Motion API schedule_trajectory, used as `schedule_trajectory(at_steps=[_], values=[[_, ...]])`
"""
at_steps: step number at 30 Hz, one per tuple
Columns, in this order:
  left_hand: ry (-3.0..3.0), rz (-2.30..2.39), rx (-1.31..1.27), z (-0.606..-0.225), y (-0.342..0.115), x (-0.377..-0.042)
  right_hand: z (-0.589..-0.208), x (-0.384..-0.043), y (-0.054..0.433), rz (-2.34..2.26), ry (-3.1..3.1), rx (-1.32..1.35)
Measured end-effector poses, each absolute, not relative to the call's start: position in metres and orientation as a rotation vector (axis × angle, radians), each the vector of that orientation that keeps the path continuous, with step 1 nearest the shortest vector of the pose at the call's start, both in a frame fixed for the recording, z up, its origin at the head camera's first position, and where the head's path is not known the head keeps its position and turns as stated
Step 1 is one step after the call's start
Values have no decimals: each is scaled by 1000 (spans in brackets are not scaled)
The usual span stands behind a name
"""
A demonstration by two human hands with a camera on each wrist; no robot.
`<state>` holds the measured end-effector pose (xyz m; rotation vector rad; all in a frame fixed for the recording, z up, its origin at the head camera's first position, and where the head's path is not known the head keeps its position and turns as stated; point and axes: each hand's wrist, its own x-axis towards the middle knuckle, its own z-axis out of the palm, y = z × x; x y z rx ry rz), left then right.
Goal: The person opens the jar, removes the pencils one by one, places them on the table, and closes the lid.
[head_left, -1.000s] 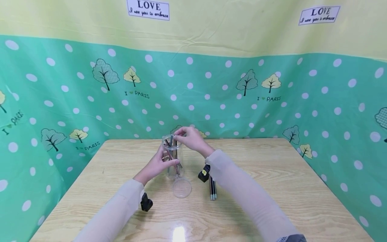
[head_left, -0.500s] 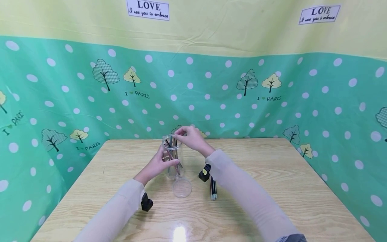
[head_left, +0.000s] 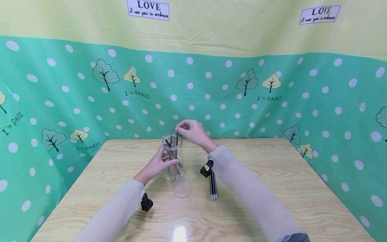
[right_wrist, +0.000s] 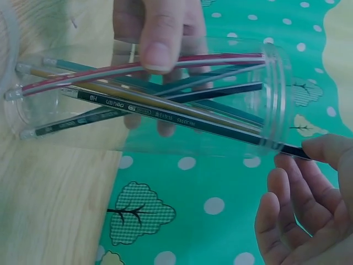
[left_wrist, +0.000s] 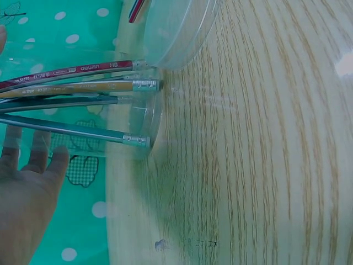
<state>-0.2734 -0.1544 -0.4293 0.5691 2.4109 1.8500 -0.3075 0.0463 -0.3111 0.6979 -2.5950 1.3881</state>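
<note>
My left hand [head_left: 157, 165] grips a clear jar [right_wrist: 280, 83] from the side, with thumb and fingers round its wall. Inside lean several pencils, among them a red pencil [left_wrist: 88, 70], a yellow pencil [left_wrist: 105, 86] and a teal pencil [left_wrist: 77, 128], eraser ends down. Just above the open mouth, my right hand [head_left: 193, 132] pinches the tip of a black pencil [right_wrist: 209, 128] between thumb and index finger. Most of that pencil is still within the jar. The other right fingers curl loosely beside the rim.
A round clear lid [head_left: 182, 193] lies on the wooden table [head_left: 257, 188] in front of the jar. To its right is a small bundle of black pencils [head_left: 213, 190], partly hidden by the right wrist camera [head_left: 207, 169]. A green patterned curtain [head_left: 229, 111] hangs behind the table.
My right hand has risen a little, and the black pencil it pinches now sticks up higher out of the jar. The left hand and jar have stayed in place.
</note>
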Motion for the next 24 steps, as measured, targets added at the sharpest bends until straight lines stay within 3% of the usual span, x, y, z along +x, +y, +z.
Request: schedule_trajectory(at_steps=[24], values=[[2403, 1837, 486, -427, -156, -270, -272, -299, 61, 1499, -2440, 736]])
